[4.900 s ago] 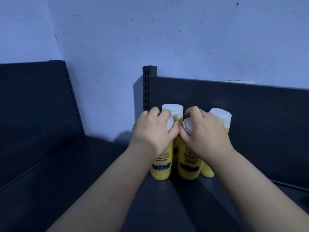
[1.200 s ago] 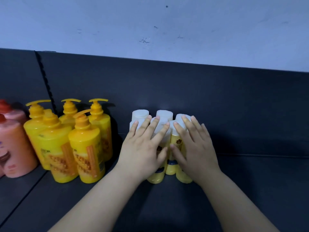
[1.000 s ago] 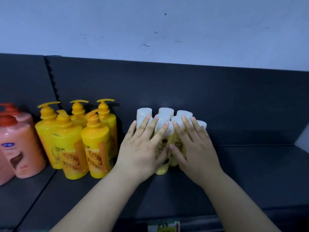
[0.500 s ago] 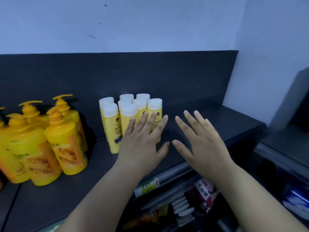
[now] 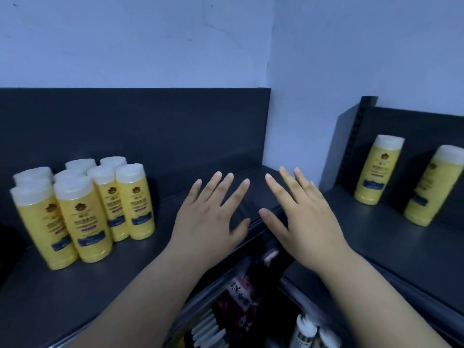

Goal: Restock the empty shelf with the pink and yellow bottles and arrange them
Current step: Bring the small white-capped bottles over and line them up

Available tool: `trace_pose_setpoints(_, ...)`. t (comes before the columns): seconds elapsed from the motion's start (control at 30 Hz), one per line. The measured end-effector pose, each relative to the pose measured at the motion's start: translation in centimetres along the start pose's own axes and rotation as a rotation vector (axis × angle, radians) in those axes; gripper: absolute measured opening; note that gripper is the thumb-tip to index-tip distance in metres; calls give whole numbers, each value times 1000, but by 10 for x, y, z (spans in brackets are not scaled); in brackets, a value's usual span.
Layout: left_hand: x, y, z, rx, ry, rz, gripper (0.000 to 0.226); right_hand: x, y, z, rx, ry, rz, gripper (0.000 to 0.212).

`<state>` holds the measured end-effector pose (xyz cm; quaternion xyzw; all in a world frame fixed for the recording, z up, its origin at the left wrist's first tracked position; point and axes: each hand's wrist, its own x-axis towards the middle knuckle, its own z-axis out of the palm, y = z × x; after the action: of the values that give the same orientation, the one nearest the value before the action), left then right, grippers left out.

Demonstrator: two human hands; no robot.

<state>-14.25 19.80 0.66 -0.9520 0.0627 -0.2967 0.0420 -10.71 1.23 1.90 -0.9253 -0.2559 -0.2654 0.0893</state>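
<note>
**Both hands flat and empty between two groups of yellow bottles**

The left hand (image 5: 211, 222) and the right hand (image 5: 306, 222) lie side by side at the middle of the view, palms down. Their fingers are straight and spread, and they hold nothing. They sit over the right end of the dark matte metal shelf (image 5: 160, 249); whether they touch it cannot be told.

At nine o'clock from the hands, well apart from them, a tight cluster of yellow plastic bottles with white caps (image 5: 82, 209) stands upright on that shelf, labels facing forward and bottles touching one another.

At three o'clock, on a second dark shelf (image 5: 391, 249) set at an angle to the first, two more yellow bottles of the same kind stand upright. The nearer yellow bottle (image 5: 378, 172) is apart from the farther yellow bottle (image 5: 433, 187) at the frame's edge.

At twelve o'clock a pale blue wall (image 5: 150, 41) rises behind the shelves. At six o'clock, below the shelf edge, blurred packaged goods (image 5: 241, 292) fill a lower level.
</note>
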Motion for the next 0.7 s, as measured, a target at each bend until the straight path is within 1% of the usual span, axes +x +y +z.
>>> trace_pose_setpoints(0.1,34,43,17,-39,15,24,67,2,57,-6,-14,4,14,70)
trace_pose_setpoints(0.3,98,136,48,-123,41,68,64,-6,174,-25,-67,-10,122,73)
trace_pose_setpoints(0.43,130,189,65,-156,38,123,64,-12,236,-35,-104,-19,178,74)
trace_pose_setpoints(0.57,158,222,79,-194,35,195,63,-12,285,-41,-113,13,269,75)
trace_pose_setpoints(0.7,188,236,93,-222,40,244,63,-4,318,-43,-128,34,354,75)
